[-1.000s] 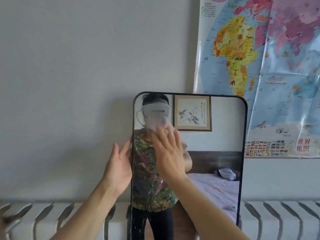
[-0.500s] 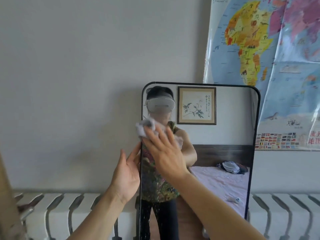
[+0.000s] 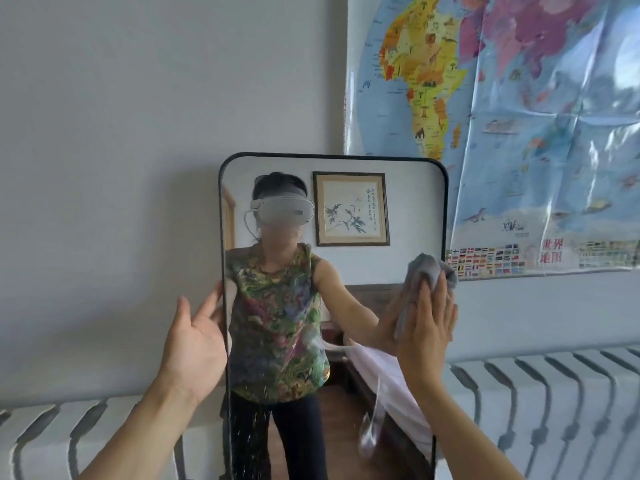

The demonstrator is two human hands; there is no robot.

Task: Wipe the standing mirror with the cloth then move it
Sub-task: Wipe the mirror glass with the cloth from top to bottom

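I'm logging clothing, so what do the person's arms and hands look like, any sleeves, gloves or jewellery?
Both forearms are bare, with no sleeves or gloves. Neither the left hand nor the right hand shows a watch, bracelet or ring that I can see. The reflection in the mirror shows a sleeveless, multicoloured patterned top.

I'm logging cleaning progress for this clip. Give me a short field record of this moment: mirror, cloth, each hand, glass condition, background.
mirror: black-framed, standing in front of the radiator
cloth: grey, bunched, pressed to the glass at the right edge
right hand: flat on the cloth, fingers straight
left hand: open, fingers touching the frame's left edge
glass condition: specks and a streak low down
background: world map on the wall, upper right
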